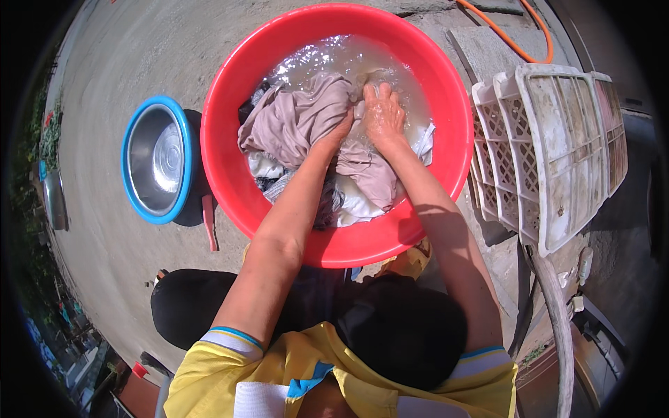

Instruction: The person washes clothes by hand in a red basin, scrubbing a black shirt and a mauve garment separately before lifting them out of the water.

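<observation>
A large red plastic tub (334, 256) holds cloudy water (324, 55) and wet clothes. My left hand (339, 128) is closed on a bunched mauve garment (290, 120), its fingers partly hidden by the folds. My right hand (385, 112) lies palm down on the wet mauve cloth at the water, right of my left hand; whether it grips the fabric is unclear. White cloth (358, 204) and dark patterned cloth (277, 188) lie under the mauve garment. Another bit of white cloth (426, 143) touches the tub's right wall.
Left of the tub stand a blue-rimmed metal basin (185, 172) and a pink-handled object (209, 222) on the concrete ground. White plastic crates (564, 146) stand at the right, near a wooden pole (558, 324). An orange hose (502, 34) curves at the top right.
</observation>
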A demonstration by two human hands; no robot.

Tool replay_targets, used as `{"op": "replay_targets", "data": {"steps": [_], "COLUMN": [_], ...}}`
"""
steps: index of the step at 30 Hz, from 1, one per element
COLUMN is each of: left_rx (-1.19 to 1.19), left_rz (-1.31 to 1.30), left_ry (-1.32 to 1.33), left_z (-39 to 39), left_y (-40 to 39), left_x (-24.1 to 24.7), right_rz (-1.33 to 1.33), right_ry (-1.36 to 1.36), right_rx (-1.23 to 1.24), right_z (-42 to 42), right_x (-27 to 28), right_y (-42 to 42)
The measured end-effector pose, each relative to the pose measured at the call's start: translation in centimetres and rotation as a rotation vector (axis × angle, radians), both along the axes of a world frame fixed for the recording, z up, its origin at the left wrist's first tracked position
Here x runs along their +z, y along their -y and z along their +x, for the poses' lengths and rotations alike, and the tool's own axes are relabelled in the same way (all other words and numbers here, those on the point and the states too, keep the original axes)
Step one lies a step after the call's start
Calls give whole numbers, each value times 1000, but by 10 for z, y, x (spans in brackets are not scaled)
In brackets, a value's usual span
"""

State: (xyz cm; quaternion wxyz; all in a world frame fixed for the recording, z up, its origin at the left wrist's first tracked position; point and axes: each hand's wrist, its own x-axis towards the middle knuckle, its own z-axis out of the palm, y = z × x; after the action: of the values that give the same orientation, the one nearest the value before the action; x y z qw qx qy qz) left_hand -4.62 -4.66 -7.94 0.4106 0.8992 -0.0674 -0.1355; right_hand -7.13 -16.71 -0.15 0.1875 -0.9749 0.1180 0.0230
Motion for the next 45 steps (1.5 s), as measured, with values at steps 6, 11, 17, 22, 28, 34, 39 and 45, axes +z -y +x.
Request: {"op": "replay_targets", "data": {"steps": [6, 11, 17, 22, 28, 34, 39, 45], "left_rx": [314, 403, 527, 626, 394, 501, 218, 441], "left_rz": [-812, -2032, -2085, -1670, -2153, -1703, -1745, -1663], "left_ry": [-554, -786, -804, -840, -1157, -965, -1088, -871], "left_z": [10, 6, -12, -1, -28, -10, -14, -17], "left_y": [16, -8, 2, -27, -10, -3, -51, 9], "left_x": [70, 113, 139, 93, 74, 89, 67, 86], "right_rz": [-24, 1057, 2267, 892, 356, 526, 235, 272], "right_ry": [163, 185, -3, 393, 351, 270, 397, 158], "right_rx": [55, -435, -663, 92, -27, -146, 216, -160], "right_z": [6, 9, -8, -45, -23, -6, -69, 8], "right_x": [-16, 23, 77, 96, 66, 51, 84, 55], "right_y": [21, 33, 6, -44, -62, -24, -95, -10]}}
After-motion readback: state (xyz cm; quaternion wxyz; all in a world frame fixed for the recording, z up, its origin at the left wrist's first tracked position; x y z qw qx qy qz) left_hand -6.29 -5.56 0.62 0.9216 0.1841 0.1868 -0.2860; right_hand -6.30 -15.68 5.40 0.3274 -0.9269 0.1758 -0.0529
